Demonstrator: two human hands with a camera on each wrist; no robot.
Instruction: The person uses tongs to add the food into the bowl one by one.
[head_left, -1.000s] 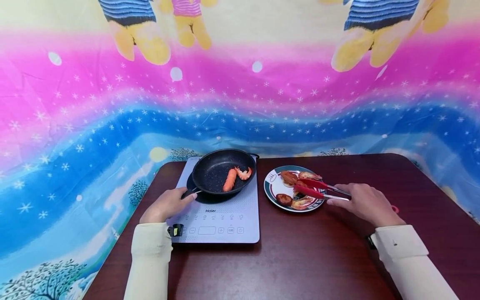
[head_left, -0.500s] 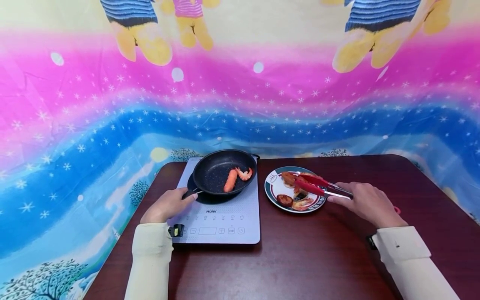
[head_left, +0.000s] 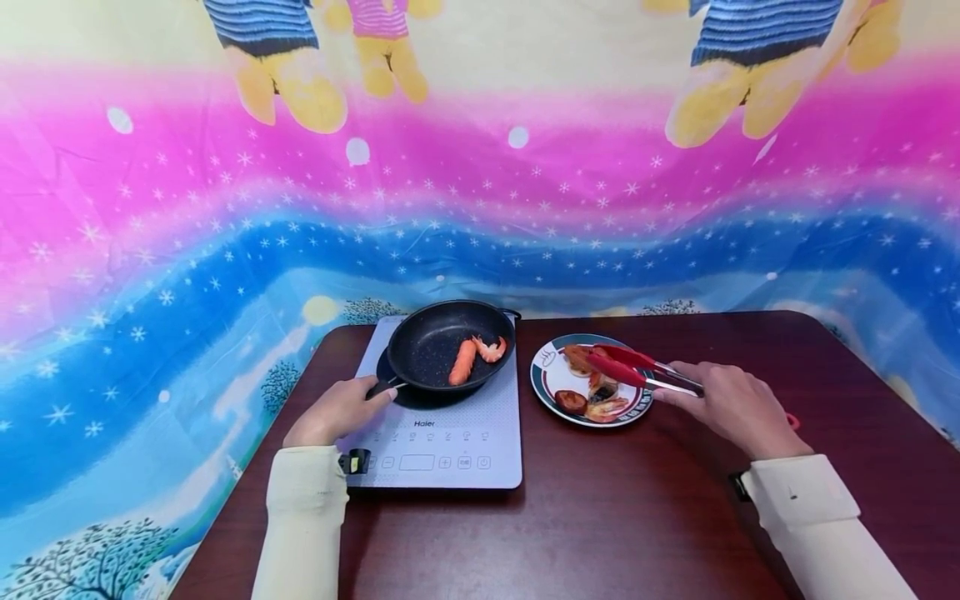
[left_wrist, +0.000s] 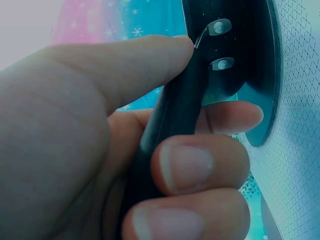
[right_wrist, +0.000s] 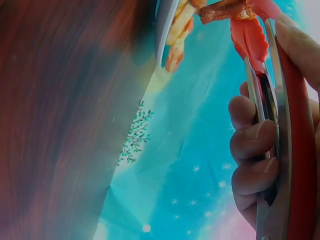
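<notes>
In the head view my left hand (head_left: 341,410) grips the black handle (left_wrist: 175,110) of a frying pan (head_left: 427,350) over an induction cooktop (head_left: 442,450). A pink sausage (head_left: 462,362) and an orange shrimp (head_left: 491,349) lie at the pan's right side. My right hand (head_left: 731,404) holds red-tipped tongs (head_left: 630,365) above a plate (head_left: 551,404). In the right wrist view a browned piece of food (right_wrist: 227,11), like a chicken wing, is at the tongs' red tips. Also on the plate are a brown round piece (head_left: 572,402) and a shrimp (head_left: 606,409).
A dark wooden table (head_left: 585,517) carries everything, with the plate right of the cooktop. Behind it hangs a printed cloth (head_left: 480,208) with snowflakes. A black cord (head_left: 512,313) shows behind the pan.
The tongs' tips have come closer together around the browned piece on the plate. My left hand keeps its grip on the pan handle, and the food in the pan looks unmoved.
</notes>
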